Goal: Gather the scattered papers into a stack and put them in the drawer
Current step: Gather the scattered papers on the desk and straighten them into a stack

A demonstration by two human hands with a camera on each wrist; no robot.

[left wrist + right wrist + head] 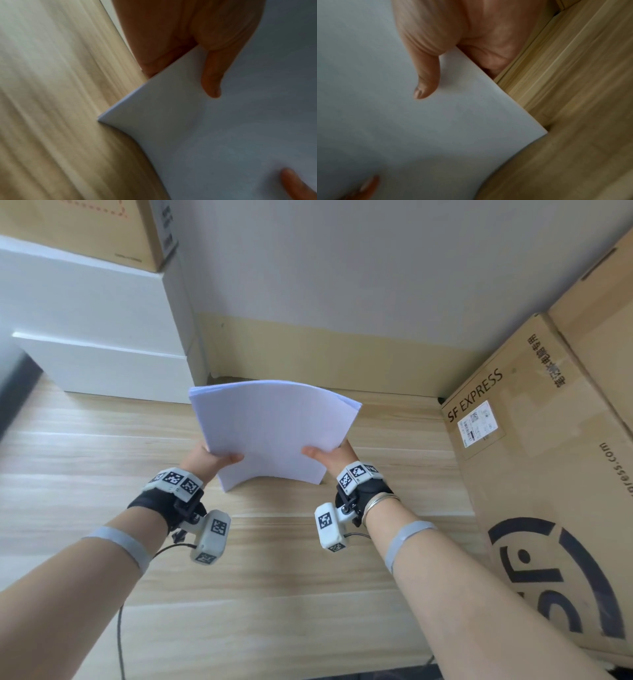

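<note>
A stack of white papers stands on its lower edge on the wooden floor, bowed toward me. My left hand pinches its left side, thumb on the front face and fingers behind. On the other side my right hand pinches the stack the same way. In the left wrist view the stack touches the floor with its corner under my left hand. The right wrist view shows the papers under the thumb of my right hand. No open drawer is in view.
A white cabinet stands at the back left with a cardboard box on top. Large SF Express cartons line the right side. A grey wall closes the back. Wooden floor lies in front.
</note>
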